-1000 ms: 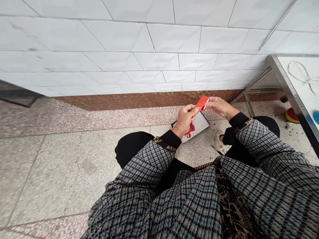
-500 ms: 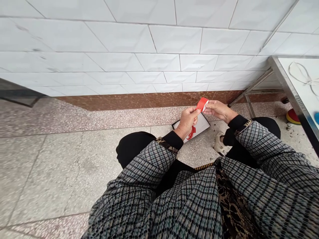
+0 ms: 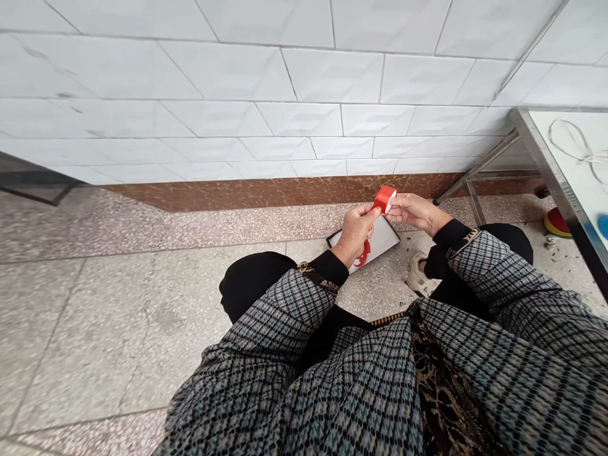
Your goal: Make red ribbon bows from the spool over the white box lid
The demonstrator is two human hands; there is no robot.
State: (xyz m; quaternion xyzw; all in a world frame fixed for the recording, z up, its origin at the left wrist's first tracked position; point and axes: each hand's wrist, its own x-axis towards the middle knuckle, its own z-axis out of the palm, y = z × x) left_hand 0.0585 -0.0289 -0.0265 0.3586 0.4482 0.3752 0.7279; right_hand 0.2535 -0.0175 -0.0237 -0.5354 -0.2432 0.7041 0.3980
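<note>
Both my hands meet above my knees and pinch a small red paper piece (image 3: 384, 197), curled into a short roll. My left hand (image 3: 357, 231) grips its left edge with thumb and fingers. Fingertips of my right hand (image 3: 414, 209) hold the right side. On the floor just beneath lies a white board with a dark rim (image 3: 386, 235), and a red cut-out shape (image 3: 363, 255) rests on it, partly hidden behind my left hand.
I sit facing a white tiled wall (image 3: 304, 95) with a brown skirting. A metal-edged table (image 3: 565, 183) stands at the right with a white cord on it. A red and yellow object (image 3: 555, 221) lies under it. Speckled floor extends to the left.
The red paper has gone from a flatter folded strip to a tighter curled roll between my fingers. My hands stayed in about the same place.
</note>
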